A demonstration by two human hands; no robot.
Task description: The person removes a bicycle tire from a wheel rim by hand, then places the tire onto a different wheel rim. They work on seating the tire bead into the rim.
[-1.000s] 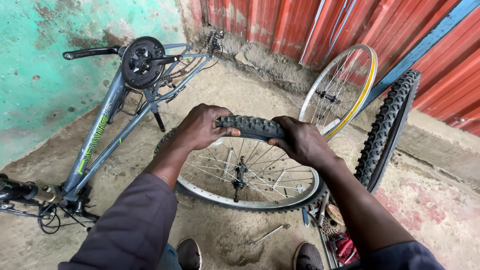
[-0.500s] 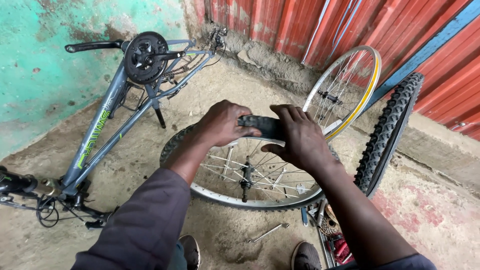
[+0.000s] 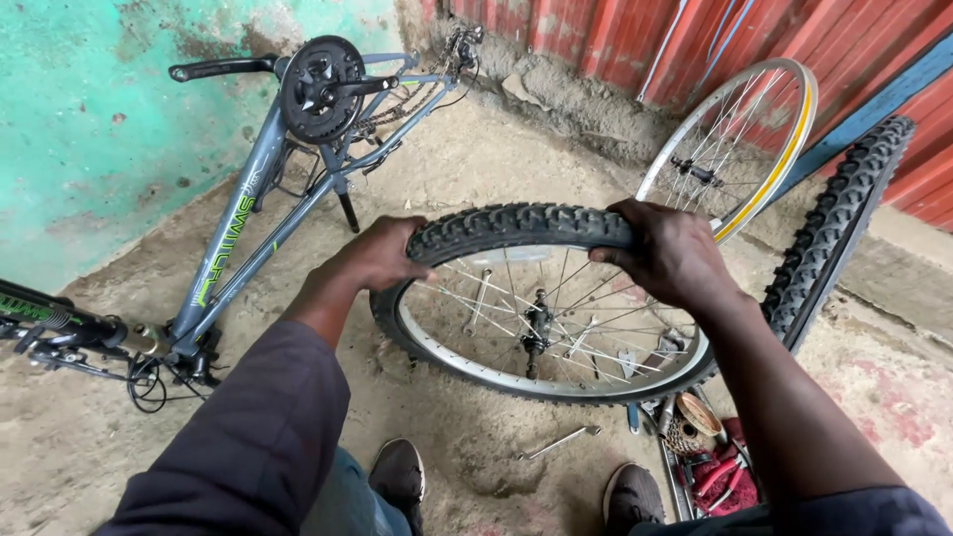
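Nearest the camera, two shoes (image 3: pixel 399 474) stand on the dusty concrete floor (image 3: pixel 89 447), with a spanner (image 3: pixel 559 442) and a heap of tools (image 3: pixel 710 467) lying beside them. Just beyond, the left hand (image 3: pixel 377 260) and right hand (image 3: pixel 670 248) clamp the knobby tyre (image 3: pixel 516 224) at the top of the spoked wheel (image 3: pixel 541 333), each grip closed over the tread. Half a second ago the hands sat close together at the crown; now they are spread well apart, so more tyre shows between them, which suggests the work is travelling around the rim. Farther off, an upturned grey bicycle frame (image 3: pixel 253 213) lies by the green wall, while a bare rim (image 3: pixel 740 139) and a loose tyre (image 3: pixel 844 223) lean against the red sheeting.
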